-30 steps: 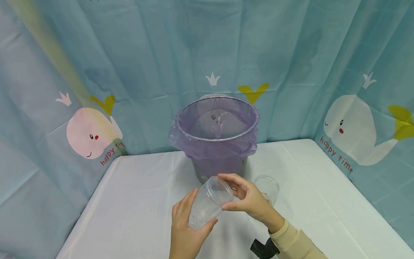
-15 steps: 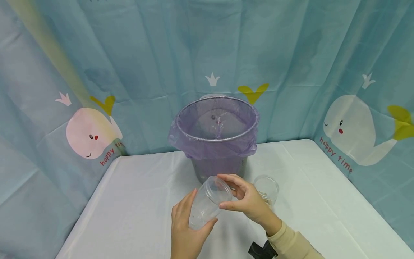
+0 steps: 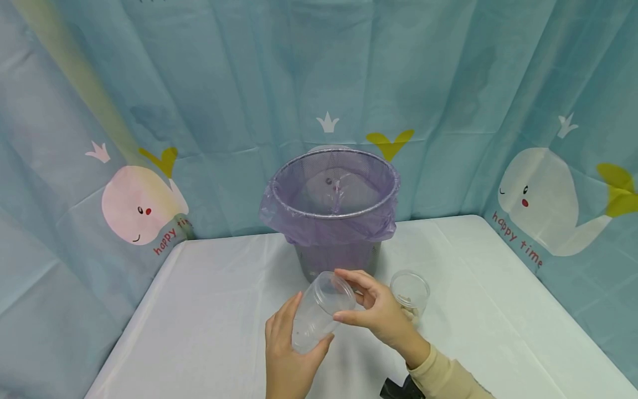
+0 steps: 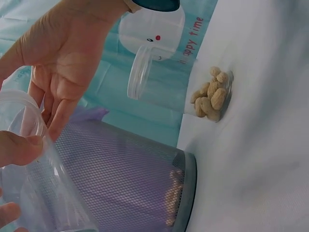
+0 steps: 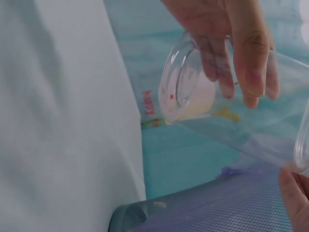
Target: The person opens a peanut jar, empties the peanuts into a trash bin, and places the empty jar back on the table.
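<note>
- Clear plastic cup (image 3: 319, 316) is held tilted above the tabletop (image 3: 209, 310), near the front edge at the middle; mouth is turned up and away toward the bin, base toward the person
- Left hand (image 3: 289, 354) is wrapped round the cup's lower part: thumb on the right side, fingers curled along the left side
- In the left wrist view the cup (image 4: 34, 179) is seen with the thumb pressed on its wall
- Right hand (image 3: 379, 310) is set at the cup's rim: thumb and forefinger are pinched on the rim edge, remaining fingers loosely curved behind
- In the right wrist view the cup (image 5: 217, 101) is seen from the base, with the left hand's fingers (image 5: 241, 63) laid across its wall
- Second clear cup (image 3: 410, 291) stands upright on the tabletop, just right of the right hand, not touched; peanuts (image 4: 210, 94) are seen at its bottom
- Mesh bin (image 3: 334, 221) with purple liner (image 3: 279, 216) folded over the rim stands at the middle of the back edge, just behind the held cup
- Tabletop is covered with a white cloth
- Blue whale-print curtain (image 3: 139, 205) hangs behind the back edge and along both sides
- Beige sleeve (image 3: 448, 377) is seen on the right forearm, dark wrist strap (image 3: 399, 388) below it
</note>
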Demonstrator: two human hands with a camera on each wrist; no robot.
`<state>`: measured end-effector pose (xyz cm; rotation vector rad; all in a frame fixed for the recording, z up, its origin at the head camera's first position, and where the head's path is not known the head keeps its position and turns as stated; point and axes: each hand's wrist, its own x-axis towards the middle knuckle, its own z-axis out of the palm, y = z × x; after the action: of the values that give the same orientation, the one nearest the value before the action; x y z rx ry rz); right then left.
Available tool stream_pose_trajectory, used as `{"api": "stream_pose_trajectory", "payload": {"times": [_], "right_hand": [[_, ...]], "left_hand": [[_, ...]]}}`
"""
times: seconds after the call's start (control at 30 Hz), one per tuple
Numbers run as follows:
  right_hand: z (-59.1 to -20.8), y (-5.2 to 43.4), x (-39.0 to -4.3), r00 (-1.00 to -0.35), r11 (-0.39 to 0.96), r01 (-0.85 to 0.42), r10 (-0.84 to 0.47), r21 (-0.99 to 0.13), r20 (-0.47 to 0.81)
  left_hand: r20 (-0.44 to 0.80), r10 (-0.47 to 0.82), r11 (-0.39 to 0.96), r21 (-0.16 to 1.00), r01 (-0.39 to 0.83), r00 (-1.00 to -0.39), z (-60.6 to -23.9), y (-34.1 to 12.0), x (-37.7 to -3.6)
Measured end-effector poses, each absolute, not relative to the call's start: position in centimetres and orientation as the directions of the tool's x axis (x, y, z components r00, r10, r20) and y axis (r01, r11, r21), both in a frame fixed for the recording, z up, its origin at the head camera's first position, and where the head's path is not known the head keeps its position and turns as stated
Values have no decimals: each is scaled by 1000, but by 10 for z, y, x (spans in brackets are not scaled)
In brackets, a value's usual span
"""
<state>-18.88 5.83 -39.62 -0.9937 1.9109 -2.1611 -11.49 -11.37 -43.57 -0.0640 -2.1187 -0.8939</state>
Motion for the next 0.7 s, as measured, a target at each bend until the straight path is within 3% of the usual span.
{"api": "stream_pose_trajectory", "payload": {"times": [0.7], "right_hand": [[-399, 53, -181, -840, -230, -308, -389, -923, 377]], "left_hand": [[760, -229, 779, 518, 353, -609, -437, -113, -117]]}}
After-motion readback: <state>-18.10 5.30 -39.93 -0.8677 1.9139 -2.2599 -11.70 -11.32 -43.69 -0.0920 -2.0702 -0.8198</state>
